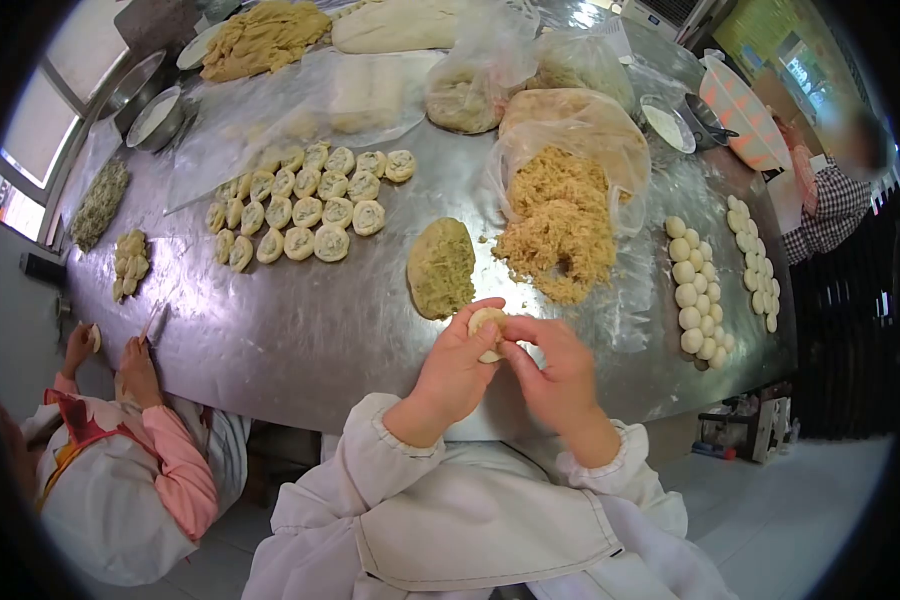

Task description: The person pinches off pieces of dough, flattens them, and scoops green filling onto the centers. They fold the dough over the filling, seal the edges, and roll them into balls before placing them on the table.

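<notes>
A small round piece of pale dough [488,335] is held between my two hands above the near edge of the metal table. My left hand [452,370] is curled round it from the left. The fingers of my right hand [550,372] pinch its right edge. Just beyond my hands lies a greenish lump of filling [441,268]. Orange-brown crumbly filling [560,225] spills from a clear plastic bag to its right. Rows of round pieces with greenish centres [307,212] sit at the left, and smooth white dough balls [687,295] stand in rows at the right.
At the lower left, a co-worker [120,490] in an apron holds a dough piece and a thin tool. Another person [835,205] is at the right edge. Bowls [157,120], bagged dough [465,95] and a large plastic basin [740,115] line the far side.
</notes>
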Action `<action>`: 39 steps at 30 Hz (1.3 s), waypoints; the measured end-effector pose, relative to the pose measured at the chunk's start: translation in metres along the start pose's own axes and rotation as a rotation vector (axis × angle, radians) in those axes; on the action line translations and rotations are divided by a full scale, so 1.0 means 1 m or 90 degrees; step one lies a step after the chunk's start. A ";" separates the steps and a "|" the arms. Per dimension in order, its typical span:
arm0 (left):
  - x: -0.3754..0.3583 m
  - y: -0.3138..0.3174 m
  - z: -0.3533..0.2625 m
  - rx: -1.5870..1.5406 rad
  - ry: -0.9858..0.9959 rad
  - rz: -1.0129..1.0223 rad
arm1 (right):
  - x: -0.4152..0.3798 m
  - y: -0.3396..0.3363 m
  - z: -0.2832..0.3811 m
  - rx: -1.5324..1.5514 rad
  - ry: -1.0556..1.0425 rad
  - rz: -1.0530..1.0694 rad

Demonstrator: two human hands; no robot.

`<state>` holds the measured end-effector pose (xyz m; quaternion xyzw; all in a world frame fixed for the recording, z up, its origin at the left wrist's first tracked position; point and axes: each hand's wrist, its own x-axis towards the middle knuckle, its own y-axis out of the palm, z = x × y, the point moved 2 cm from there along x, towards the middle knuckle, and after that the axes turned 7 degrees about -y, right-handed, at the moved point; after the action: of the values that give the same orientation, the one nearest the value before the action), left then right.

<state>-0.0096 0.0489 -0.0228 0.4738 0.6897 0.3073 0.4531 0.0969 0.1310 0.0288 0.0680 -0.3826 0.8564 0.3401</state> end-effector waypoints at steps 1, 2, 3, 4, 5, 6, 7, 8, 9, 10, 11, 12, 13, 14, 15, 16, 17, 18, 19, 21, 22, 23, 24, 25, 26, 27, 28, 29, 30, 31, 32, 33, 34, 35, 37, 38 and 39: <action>-0.003 0.003 -0.003 -0.016 -0.005 -0.018 | -0.003 -0.004 -0.004 0.051 0.048 0.002; -0.005 0.009 -0.006 -0.032 -0.010 -0.035 | -0.004 -0.006 -0.007 0.101 0.095 0.003; -0.006 0.014 -0.009 -0.048 -0.014 -0.050 | 0.000 -0.008 -0.003 0.050 0.026 0.006; -0.007 0.018 -0.009 -0.048 -0.032 -0.027 | 0.005 -0.012 0.001 -0.003 -0.043 0.009; -0.010 0.020 -0.010 -0.046 -0.051 -0.005 | 0.008 -0.015 0.004 -0.056 -0.111 0.011; -0.011 0.020 -0.010 -0.044 -0.073 0.018 | 0.007 -0.011 0.003 -0.076 -0.138 0.039; -0.010 0.016 -0.007 -0.040 -0.082 0.063 | 0.005 -0.003 -0.001 -0.095 -0.163 0.065; -0.005 0.007 -0.002 -0.035 -0.091 0.108 | 0.003 0.003 -0.004 -0.114 -0.189 0.092; -0.004 0.003 0.002 -0.031 -0.097 0.153 | 0.002 0.004 -0.005 -0.125 -0.201 0.095; -0.006 0.000 0.006 -0.020 -0.094 0.134 | 0.002 0.006 -0.005 -0.134 -0.215 0.099; -0.009 -0.002 0.010 -0.009 -0.090 0.114 | 0.002 0.009 -0.006 -0.142 -0.231 0.104; -0.012 -0.005 0.012 0.003 -0.087 0.093 | 0.002 0.013 -0.006 -0.130 -0.239 0.078; -0.011 -0.009 0.014 0.012 -0.089 0.105 | 0.001 0.017 -0.006 -0.120 -0.244 0.052; -0.008 -0.014 0.016 0.022 -0.091 0.119 | 0.000 0.020 -0.005 -0.111 -0.251 0.026; -0.006 -0.012 0.015 0.032 -0.092 0.135 | 0.001 0.022 -0.004 -0.098 -0.244 0.010; -0.006 -0.008 0.014 0.043 -0.092 0.097 | 0.002 0.022 -0.002 -0.085 -0.236 -0.006; -0.009 -0.002 0.014 0.054 -0.091 0.058 | 0.002 0.022 -0.001 -0.071 -0.227 -0.021; -0.014 0.008 0.011 0.065 -0.089 0.018 | 0.003 0.021 -0.001 -0.035 -0.209 -0.041; -0.017 0.019 0.006 0.018 -0.095 0.032 | 0.006 0.020 -0.002 0.002 -0.190 -0.061; -0.020 0.038 -0.002 -0.077 -0.107 0.061 | 0.007 0.019 -0.001 0.034 -0.160 -0.094; -0.019 0.034 0.001 0.029 -0.063 0.061 | 0.008 0.019 0.001 0.029 -0.150 -0.108; -0.017 0.026 0.007 0.134 -0.017 0.061 | 0.009 0.020 0.004 0.024 -0.141 -0.121; -0.015 0.021 0.010 0.239 0.030 0.060 | 0.009 0.021 0.009 -0.005 -0.141 -0.130; -0.013 0.016 0.011 0.236 0.006 0.041 | 0.007 0.023 0.014 -0.034 -0.140 -0.140; -0.011 0.012 0.010 0.233 -0.018 0.022 | 0.006 0.024 0.017 -0.063 -0.137 -0.150; -0.010 0.009 0.010 0.231 -0.044 0.003 | 0.005 0.026 0.015 -0.050 -0.135 -0.140; -0.010 0.010 0.011 0.212 -0.030 -0.021 | 0.005 0.028 0.012 -0.038 -0.133 -0.130; -0.010 0.013 0.012 0.193 -0.015 -0.044 | 0.006 0.030 0.008 -0.025 -0.133 -0.121; -0.011 0.017 0.012 0.174 0.000 -0.068 | 0.007 0.032 0.004 0.060 -0.060 -0.143; -0.013 0.026 0.009 0.111 0.026 -0.030 | 0.008 0.033 -0.001 0.145 0.014 -0.164; -0.017 0.039 0.002 0.048 0.052 0.009 | 0.009 0.034 -0.004 0.230 0.088 -0.184; -0.018 0.046 -0.001 -0.015 0.076 0.048 | 0.010 0.033 -0.007 0.337 0.130 -0.199; -0.019 0.044 -0.001 0.135 0.140 0.023 | 0.011 0.032 -0.010 0.444 0.171 -0.213; -0.021 0.038 0.001 0.286 0.204 -0.003 | 0.012 0.031 -0.011 0.553 0.211 -0.227; -0.023 0.030 -0.001 0.485 0.309 -0.039 | 0.013 0.032 0.000 0.657 0.234 -0.207; -0.024 0.025 -0.003 0.535 0.348 -0.047 | 0.012 0.032 0.007 0.709 0.244 -0.197; -0.025 0.023 -0.006 0.584 0.385 -0.055 | 0.011 0.031 0.014 0.763 0.223 -0.158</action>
<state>-0.0026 0.0338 0.0076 0.4847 0.8711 0.0785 -0.0062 0.0669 0.1124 0.0239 0.1488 0.2350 0.8746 0.3971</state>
